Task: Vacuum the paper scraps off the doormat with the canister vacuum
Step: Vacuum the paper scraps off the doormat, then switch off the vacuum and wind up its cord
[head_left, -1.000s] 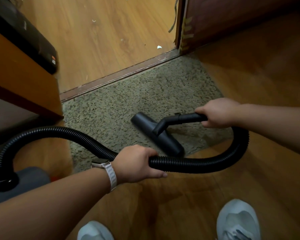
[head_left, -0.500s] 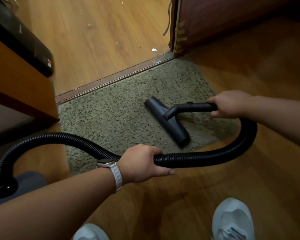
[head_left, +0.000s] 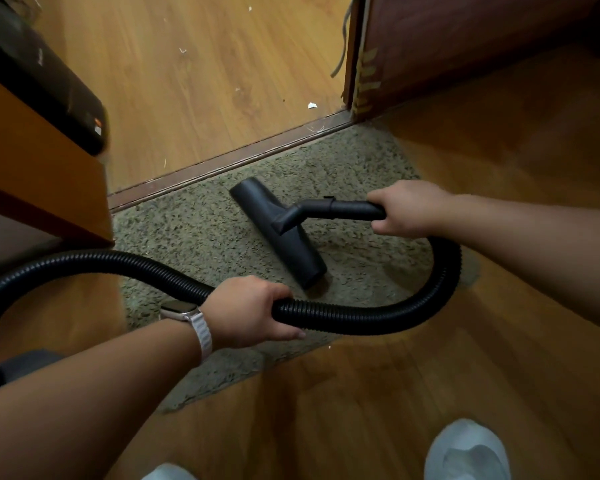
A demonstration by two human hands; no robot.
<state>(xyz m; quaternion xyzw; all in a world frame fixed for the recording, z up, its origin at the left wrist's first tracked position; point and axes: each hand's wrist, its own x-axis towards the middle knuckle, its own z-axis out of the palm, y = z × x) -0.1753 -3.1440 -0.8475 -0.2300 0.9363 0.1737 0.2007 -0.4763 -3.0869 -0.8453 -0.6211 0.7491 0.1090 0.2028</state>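
A speckled green doormat lies on the wooden floor below a door threshold. The black vacuum nozzle rests flat on the mat's middle, slanted from upper left to lower right. My right hand grips the rigid black handle tube behind the nozzle. My left hand, with a white watch at the wrist, holds the ribbed black hose, which loops from the handle round to the grey canister at the lower left. No paper scraps show on the visible mat.
Small white paper bits lie on the lighter floor beyond the threshold strip. A brown door stands at upper right, an orange cabinet with a black device on top at left. My white shoes are at the bottom.
The nozzle has slid away from me across the mat toward the threshold, my right hand pushing the handle with it. My left hand keeps its hold on the hose.
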